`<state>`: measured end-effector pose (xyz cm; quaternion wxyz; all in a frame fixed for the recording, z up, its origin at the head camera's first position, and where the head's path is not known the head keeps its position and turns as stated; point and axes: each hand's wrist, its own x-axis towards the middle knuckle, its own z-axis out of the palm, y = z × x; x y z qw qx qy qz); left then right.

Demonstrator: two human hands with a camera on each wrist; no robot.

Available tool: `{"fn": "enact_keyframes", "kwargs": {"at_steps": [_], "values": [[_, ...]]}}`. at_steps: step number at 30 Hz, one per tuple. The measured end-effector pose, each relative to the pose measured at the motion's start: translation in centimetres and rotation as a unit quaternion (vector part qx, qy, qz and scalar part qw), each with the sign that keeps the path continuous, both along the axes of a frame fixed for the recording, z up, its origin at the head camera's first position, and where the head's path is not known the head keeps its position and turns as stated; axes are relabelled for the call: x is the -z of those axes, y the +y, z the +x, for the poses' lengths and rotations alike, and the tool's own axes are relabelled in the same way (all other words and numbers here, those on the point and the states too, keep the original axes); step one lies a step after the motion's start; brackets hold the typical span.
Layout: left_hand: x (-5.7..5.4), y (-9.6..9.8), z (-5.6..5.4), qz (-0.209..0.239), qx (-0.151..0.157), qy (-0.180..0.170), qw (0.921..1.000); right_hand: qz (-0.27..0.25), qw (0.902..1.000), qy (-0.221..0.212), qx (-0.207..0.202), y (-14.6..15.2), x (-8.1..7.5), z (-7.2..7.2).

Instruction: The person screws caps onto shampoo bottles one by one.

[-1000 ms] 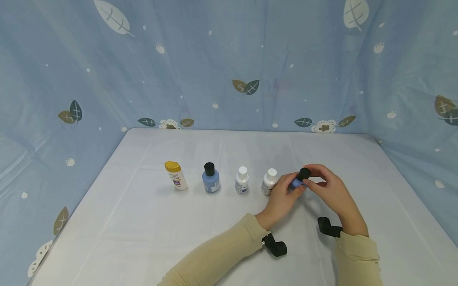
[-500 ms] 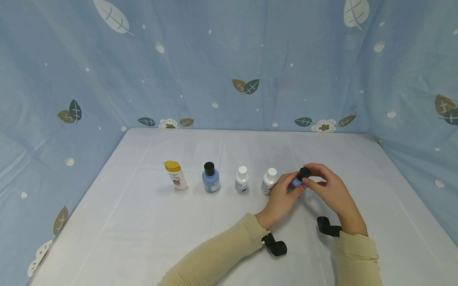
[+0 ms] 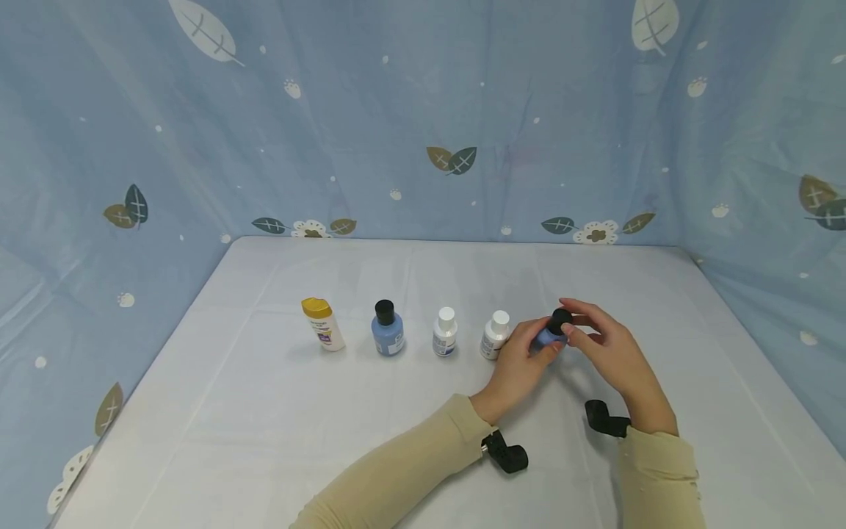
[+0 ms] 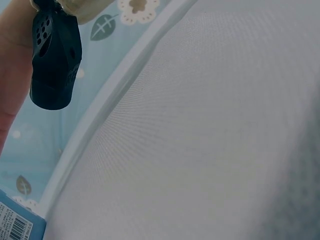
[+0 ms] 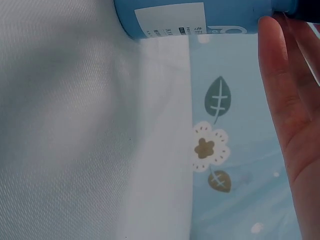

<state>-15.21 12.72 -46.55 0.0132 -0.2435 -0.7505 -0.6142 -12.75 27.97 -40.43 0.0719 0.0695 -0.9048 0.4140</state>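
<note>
A blue bottle with a black cap stands at the right end of a row of bottles. My left hand grips its body, partly hiding it. With thumb and fingers, my right hand pinches the cap from the right. The right wrist view has the labelled side of the blue bottle at the top, with fingers at its neck. Only a labelled corner of the blue bottle shows in the left wrist view. A white bottle stands just left of my left hand.
Further left stand another white-capped bottle, a blue bottle with a black cap and a white bottle with a yellow cap. They are on a white-covered table. A blue patterned curtain surrounds its back and sides.
The right hand's fingers have shifted slightly on the black cap, the upper finger now raised a little. The left hand stays on the bottle, and the head view has drifted slightly.
</note>
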Motion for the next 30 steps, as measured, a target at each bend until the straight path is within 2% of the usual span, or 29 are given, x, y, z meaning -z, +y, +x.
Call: {"fn": "enact_keyframes", "kwargs": {"at_steps": [5, 8, 17, 30], "values": [[-0.10, -0.07, -0.02, -0.003, 0.001, -0.006, 1.0000, 0.026, 0.9988, 0.034, -0.024, 0.19, 0.00, 0.09], [-0.14, -0.08, -0.01, -0.005, 0.000, -0.006, 1.0000, 0.030, 0.9984, 0.039, -0.027, 0.25, 0.03, 0.14], [-0.16, -0.11, 0.01, -0.002, 0.000, 0.003, 1.0000, 0.018, 0.9998, 0.011, -0.006, 0.26, -0.03, 0.08], [-0.23, -0.09, -0.02, -0.001, 0.004, -0.001, 1.0000, -0.003, 1.0000, -0.003, -0.001, 0.39, -0.09, 0.03]]}}
